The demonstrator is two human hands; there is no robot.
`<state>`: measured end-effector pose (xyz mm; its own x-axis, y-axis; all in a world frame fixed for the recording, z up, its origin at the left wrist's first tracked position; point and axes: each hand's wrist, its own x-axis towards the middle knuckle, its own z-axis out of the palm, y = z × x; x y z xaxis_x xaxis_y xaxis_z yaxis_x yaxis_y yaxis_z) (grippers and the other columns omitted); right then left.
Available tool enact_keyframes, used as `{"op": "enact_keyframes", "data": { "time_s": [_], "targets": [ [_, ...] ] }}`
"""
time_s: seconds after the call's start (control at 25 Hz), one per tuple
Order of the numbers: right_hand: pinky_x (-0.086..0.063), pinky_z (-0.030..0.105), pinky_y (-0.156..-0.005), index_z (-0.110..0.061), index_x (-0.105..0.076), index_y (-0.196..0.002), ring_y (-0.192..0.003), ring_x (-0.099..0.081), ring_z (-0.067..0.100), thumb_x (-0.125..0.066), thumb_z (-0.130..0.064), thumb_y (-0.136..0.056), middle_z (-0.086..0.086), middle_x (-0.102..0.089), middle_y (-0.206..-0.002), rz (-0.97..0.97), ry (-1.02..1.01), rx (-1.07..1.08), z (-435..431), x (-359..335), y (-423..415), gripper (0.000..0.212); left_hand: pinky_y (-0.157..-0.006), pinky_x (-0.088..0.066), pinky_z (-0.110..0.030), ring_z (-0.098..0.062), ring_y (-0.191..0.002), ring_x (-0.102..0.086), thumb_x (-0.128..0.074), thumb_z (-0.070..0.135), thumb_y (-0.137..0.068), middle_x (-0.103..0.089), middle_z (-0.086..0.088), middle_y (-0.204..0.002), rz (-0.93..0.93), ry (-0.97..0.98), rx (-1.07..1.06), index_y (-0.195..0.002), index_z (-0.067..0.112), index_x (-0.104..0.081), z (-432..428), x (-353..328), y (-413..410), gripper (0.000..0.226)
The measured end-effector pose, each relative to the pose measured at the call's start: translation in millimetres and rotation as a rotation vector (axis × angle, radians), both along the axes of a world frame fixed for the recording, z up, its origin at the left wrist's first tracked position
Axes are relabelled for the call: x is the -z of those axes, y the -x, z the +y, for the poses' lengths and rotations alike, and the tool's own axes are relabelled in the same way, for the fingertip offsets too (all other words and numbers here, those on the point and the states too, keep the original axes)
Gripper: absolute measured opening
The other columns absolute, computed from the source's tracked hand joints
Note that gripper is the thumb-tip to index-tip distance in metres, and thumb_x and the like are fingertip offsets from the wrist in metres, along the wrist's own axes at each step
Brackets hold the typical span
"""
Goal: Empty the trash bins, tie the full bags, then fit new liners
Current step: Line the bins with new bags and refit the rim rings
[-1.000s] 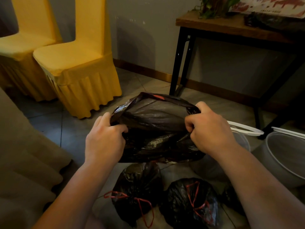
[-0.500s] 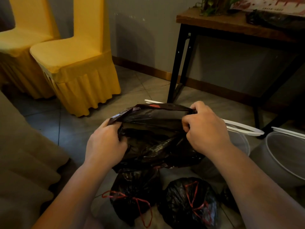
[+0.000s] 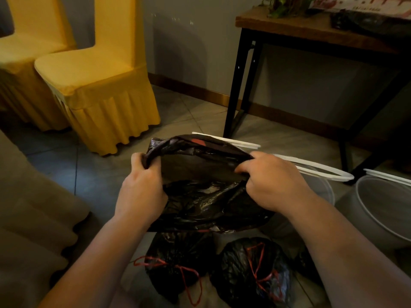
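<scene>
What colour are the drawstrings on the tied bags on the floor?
Red, against black plastic; the drawstrings on the tied bags show clearly in the head view.

The room is dimly, warmly lit, soft shadows are cast on the wall [image 3: 178, 52], faint glare is caught on the black bag [image 3: 206, 203], and lines are bowed at the edges.

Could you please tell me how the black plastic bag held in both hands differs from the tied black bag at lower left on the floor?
The held black plastic bag is spread open between the left hand and right hand; the tied black bag is cinched shut with a red drawstring. The held bag hangs limp above the floor; the tied bag lies on it, bulging. Both are black plastic.
</scene>
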<state>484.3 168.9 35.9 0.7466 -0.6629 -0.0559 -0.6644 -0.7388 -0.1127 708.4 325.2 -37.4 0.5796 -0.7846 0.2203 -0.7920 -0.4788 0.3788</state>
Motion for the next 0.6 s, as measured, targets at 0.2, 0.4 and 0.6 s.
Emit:
{"op": "enact_keyframes", "data": {
  "time_s": [0.2,0.4,0.6],
  "targets": [
    [-0.043,0.035,-0.069,-0.029,-0.066,-0.12,-0.09,-0.052,0.019,-0.057,-0.042,-0.098,-0.002,-0.047,-0.119,-0.095,0.124,0.187,0,8,-3,0.027,-0.088,-0.061,-0.039,-0.037,-0.106,-0.068,-0.08,0.002,-0.079,-0.016,-0.011,-0.161,-0.024,-0.113,0.043,-0.158,0.042,-0.035,-1,11,-2,0.098],
    [-0.046,0.04,-0.07,-0.027,-0.06,-0.124,-0.088,-0.058,0.024,-0.059,-0.032,-0.101,-0.002,-0.057,-0.099,0.013,0.061,0.304,-8,7,6,0.023,-0.085,-0.06,-0.036,-0.024,-0.123,-0.065,-0.072,0.017,-0.088,-0.045,-0.004,-0.158,-0.185,-0.146,0.126,-0.13,0.038,-0.071,-1,11,-11,0.048],
    [-0.04,0.037,-0.069,-0.028,-0.058,-0.12,-0.079,-0.051,0.022,-0.064,-0.028,-0.098,-0.008,-0.042,-0.079,-0.004,0.19,0.302,-3,4,3,0.022,-0.101,-0.052,-0.032,-0.022,-0.142,-0.049,-0.077,0.025,-0.086,-0.046,0.0,-0.16,-0.047,-0.115,0.087,-0.141,0.027,-0.058,-5,20,-8,0.058]
  ]
}}
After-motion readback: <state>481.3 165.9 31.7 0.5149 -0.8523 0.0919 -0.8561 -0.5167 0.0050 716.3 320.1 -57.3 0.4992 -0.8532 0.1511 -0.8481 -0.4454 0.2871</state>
